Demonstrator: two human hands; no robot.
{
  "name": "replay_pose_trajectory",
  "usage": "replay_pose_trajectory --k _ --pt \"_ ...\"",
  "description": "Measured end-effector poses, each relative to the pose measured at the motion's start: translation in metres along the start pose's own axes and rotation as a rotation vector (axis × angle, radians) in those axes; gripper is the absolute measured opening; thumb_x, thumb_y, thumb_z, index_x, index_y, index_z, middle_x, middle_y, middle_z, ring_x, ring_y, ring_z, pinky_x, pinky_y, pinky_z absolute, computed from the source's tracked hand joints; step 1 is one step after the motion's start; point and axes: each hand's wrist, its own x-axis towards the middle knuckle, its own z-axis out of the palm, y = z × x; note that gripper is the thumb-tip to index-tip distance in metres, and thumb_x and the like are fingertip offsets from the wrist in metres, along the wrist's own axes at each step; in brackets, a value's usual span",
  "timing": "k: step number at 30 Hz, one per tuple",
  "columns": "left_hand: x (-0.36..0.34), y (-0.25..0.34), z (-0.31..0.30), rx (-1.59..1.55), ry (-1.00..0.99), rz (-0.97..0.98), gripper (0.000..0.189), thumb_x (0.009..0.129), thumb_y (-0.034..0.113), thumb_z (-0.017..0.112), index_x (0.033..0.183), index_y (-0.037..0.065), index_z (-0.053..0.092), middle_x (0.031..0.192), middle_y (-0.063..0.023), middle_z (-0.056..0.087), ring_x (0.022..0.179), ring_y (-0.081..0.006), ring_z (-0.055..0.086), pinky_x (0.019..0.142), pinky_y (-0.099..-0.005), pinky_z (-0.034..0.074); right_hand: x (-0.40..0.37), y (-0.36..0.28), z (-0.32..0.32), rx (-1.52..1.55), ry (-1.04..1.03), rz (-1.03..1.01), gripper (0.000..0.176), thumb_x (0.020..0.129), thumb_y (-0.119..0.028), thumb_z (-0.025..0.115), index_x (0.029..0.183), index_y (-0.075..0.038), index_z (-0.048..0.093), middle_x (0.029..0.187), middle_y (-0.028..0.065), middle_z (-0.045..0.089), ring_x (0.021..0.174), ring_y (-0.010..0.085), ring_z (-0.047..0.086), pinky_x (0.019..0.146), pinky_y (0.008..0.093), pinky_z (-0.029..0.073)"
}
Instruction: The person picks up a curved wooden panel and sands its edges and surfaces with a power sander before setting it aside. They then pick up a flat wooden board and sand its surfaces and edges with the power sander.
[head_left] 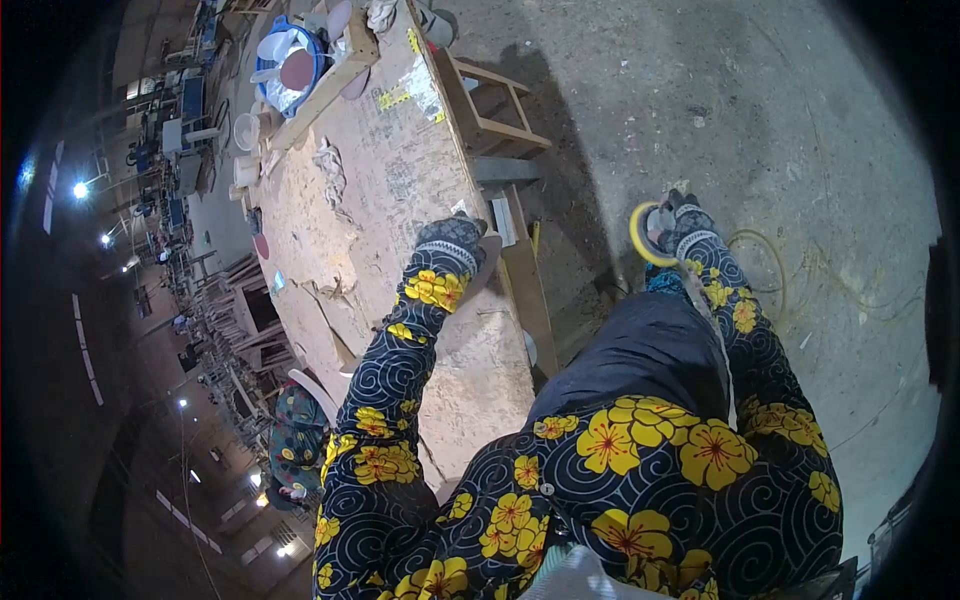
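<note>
My left hand [452,236], in a grey patterned knit glove, is at the edge of the wooden worktable [400,190]. Its fingers close around a thin brown piece with a rounded edge [488,258], which sticks out beneath the palm; the hand hides the rest. Off to the right, clear of the table, my right hand [688,222] wears a matching glove and grips a round disc sander [640,238] with a yellow rim. The sander is held on its side above the floor, beside my leg.
A blue basin [318,62] with discs and bowls stands at the table's far end behind a wooden rail [325,90]. A crumpled rag [328,172] lies on the table. A wooden stool [500,105] stands beside it. A hose [780,265] loops across the floor. Another person [298,435] is at left.
</note>
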Motion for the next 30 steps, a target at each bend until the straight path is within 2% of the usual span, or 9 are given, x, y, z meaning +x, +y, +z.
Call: replay_pose_trajectory --k 4,6,8,11,16,20,21,26,30 --pt "-0.018 0.000 0.003 -0.148 0.130 -0.093 0.040 0.084 0.031 0.064 0.120 0.013 0.064 0.123 -0.0134 0.063 0.112 -0.0320 0.061 0.095 -0.0421 0.048 0.001 -0.016 -0.004 0.130 -0.003 -0.095 0.054 0.062 -0.025 0.084 0.110 -0.014 0.060 0.101 0.0159 0.066 0.100 0.0376 0.064 0.087 0.0450 0.051" --pt "-0.039 -0.015 0.034 -0.324 0.409 -0.073 0.047 0.080 0.032 0.070 0.122 0.012 0.059 0.117 -0.0143 0.066 0.107 -0.0342 0.062 0.090 -0.0422 0.051 0.004 -0.026 0.000 0.343 -0.059 -0.214 0.050 0.067 -0.028 0.085 0.106 -0.015 0.057 0.099 0.0111 0.063 0.095 0.0267 0.063 0.084 0.0396 0.051" --pt "-0.076 -0.009 0.034 -0.635 0.453 -0.228 0.054 0.078 0.031 0.073 0.126 0.012 0.056 0.115 -0.0160 0.066 0.106 -0.0351 0.062 0.087 -0.0429 0.052 0.015 -0.044 0.006 0.693 -0.173 -0.358 0.047 0.068 -0.028 0.085 0.105 -0.015 0.058 0.095 0.0083 0.062 0.093 0.0216 0.062 0.082 0.0374 0.051" --pt "-0.107 -0.032 0.097 -0.439 0.255 -0.407 0.058 0.077 0.037 0.075 0.124 0.008 0.056 0.115 -0.0172 0.065 0.106 -0.0371 0.062 0.091 -0.0450 0.051 0.005 -0.106 -0.016 0.844 -0.305 -0.427 0.041 0.071 -0.028 0.084 0.100 -0.012 0.060 0.093 0.0054 0.062 0.092 0.0176 0.060 0.081 0.0346 0.050" --pt "-0.134 -0.059 0.167 -0.446 0.248 -0.464 0.053 0.078 0.033 0.070 0.125 0.010 0.062 0.111 -0.0198 0.067 0.102 -0.0366 0.065 0.091 -0.0444 0.051 -0.012 -0.203 -0.011 0.810 -0.278 -0.682 0.046 0.066 -0.032 0.086 0.100 -0.013 0.062 0.096 0.0077 0.065 0.094 0.0216 0.062 0.084 0.0355 0.050" --pt "-0.129 -0.057 0.158 -0.429 0.288 -0.485 0.050 0.076 0.032 0.070 0.122 0.014 0.064 0.103 -0.0181 0.069 0.094 -0.0359 0.067 0.087 -0.0462 0.052 -0.051 -0.267 -0.033 0.270 -0.122 -0.937 0.054 0.069 -0.042 0.080 0.107 -0.011 0.057 0.105 0.0151 0.061 0.095 0.0332 0.063 0.086 0.0415 0.050" --pt "-0.128 -0.056 0.158 -0.425 0.332 -0.471 0.050 0.074 0.030 0.071 0.121 0.014 0.065 0.099 -0.0182 0.069 0.091 -0.0355 0.067 0.084 -0.0459 0.052 -0.058 -0.271 -0.029 0.211 -0.098 -0.939 0.056 0.070 -0.045 0.078 0.108 -0.010 0.056 0.108 0.0177 0.060 0.096 0.0385 0.061 0.085 0.0436 0.050" --pt "-0.128 -0.055 0.163 -0.403 0.389 -0.428 0.048 0.073 0.029 0.072 0.119 0.015 0.067 0.096 -0.0178 0.070 0.088 -0.0355 0.067 0.081 -0.0464 0.053 -0.033 -0.270 -0.014 0.457 -0.167 -0.797 0.048 0.069 -0.038 0.081 0.102 -0.011 0.057 0.092 0.0131 0.062 0.089 0.0267 0.064 0.078 0.0396 0.052" --pt "-0.132 -0.052 0.140 -0.491 0.344 -0.442 0.050 0.076 0.038 0.075 0.119 0.014 0.066 0.101 -0.0187 0.069 0.093 -0.0353 0.067 0.084 -0.0443 0.052 0.019 -0.235 0.041 0.775 -0.483 -0.335 0.042 0.069 -0.029 0.086 0.097 -0.013 0.059 0.089 0.0093 0.063 0.075 0.0204 0.064 0.057 0.0368 0.055"
